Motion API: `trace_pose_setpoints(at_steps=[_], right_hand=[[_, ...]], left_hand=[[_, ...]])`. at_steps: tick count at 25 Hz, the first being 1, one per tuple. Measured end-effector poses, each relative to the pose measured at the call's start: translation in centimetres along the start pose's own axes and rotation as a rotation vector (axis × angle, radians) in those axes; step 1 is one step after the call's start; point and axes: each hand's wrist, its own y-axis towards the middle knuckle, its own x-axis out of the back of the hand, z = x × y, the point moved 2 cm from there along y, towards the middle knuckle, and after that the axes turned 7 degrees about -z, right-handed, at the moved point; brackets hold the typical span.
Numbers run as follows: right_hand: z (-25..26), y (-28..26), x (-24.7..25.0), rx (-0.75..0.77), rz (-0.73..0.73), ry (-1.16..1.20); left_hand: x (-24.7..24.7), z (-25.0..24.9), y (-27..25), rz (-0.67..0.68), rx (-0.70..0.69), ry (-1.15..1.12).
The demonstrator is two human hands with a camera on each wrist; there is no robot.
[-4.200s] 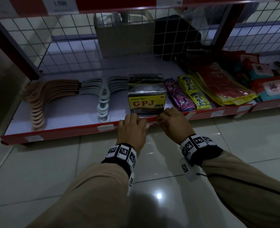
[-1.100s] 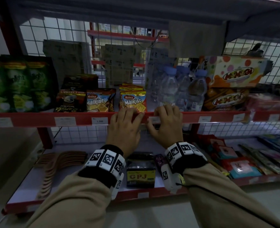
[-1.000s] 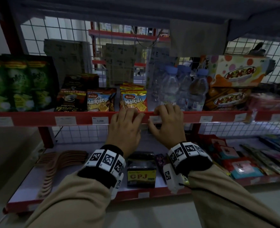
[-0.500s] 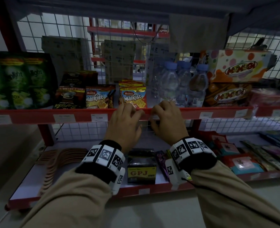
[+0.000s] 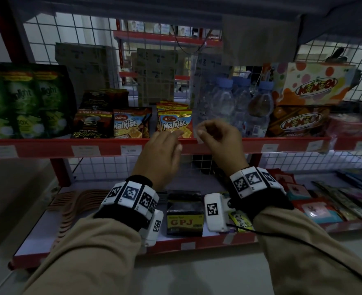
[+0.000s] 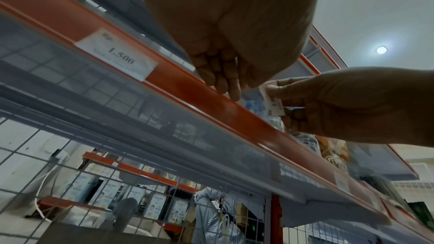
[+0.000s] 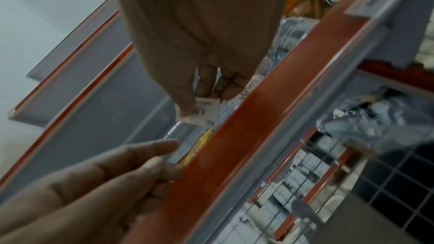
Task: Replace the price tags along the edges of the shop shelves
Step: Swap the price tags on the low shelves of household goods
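Observation:
The red edge strip [image 5: 48,148] of the middle shelf carries white price tags, one reading 1.500 [image 5: 131,149] [image 6: 117,55]. My right hand [image 5: 200,131] is raised just above the strip in front of the water bottles and pinches a small white price tag [image 7: 206,112] [image 6: 273,106] between thumb and fingers. The tag is off the strip. My left hand [image 5: 175,139] holds its fingers [image 7: 150,155] straight, with the tips at the strip's top edge [image 6: 234,110], just left of the right hand.
Malkist snack packs [image 5: 174,124], water bottles [image 5: 235,107], Momogi boxes [image 5: 303,103] and green pouches [image 5: 24,103] stand behind the strip. A lower shelf holds a GPJ pack [image 5: 184,222] and hangers [image 5: 69,207]. Wire mesh backs the shelves.
The view rose from the bottom shelf to the middle one. Both hands pressed on the strip there; now the right hand has lifted off it with a tag pinched, and the left hand's fingers have straightened.

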Motion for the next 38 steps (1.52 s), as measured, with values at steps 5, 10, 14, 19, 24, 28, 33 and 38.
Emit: trace_pose_setpoints(at_steps=[5, 10, 14, 19, 24, 28, 33, 38], right_hand=[[0.9, -0.8, -1.7, -0.197, 0.038, 0.29], [1.0, -1.3, -2.0, -0.105, 0.125, 0.2], [0.7, -0.8, -1.3, 0.084, 0.098, -0.074], [-0.1, -0.2, -1.7, 0.112, 0.082, -0.261], [0.2, -0.8, -2.1, 0.184, 0.189, -0.457], [0.4, -0.8, -1.8, 0.213, 0.257, -0.563], [0.3, -0.7, -1.6, 0.256, 0.282, -0.674], [0.5, -0.5, -1.6, 0.249, 0.34, -0.719]], left_hand=[[-0.2, 0.0, 0.0, -0.099, 0.184, -0.188], [-0.4, 0.0, 0.2, -0.123, 0.192, -0.123], [0.2, -0.1, 0.5, -0.037, 0.109, -0.016], [1.7, 0.8, 0.4, 0.02, 0.079, 0.107], [1.3, 0.8, 0.3, 0.016, 0.086, 0.077], [1.0, 0.9, 0.4, 0.007, 0.08, 0.148], [0.8, 0.8, 0.4, 0.022, 0.059, 0.221], [0.6, 0.8, 0.4, 0.049, 0.085, 0.222]])
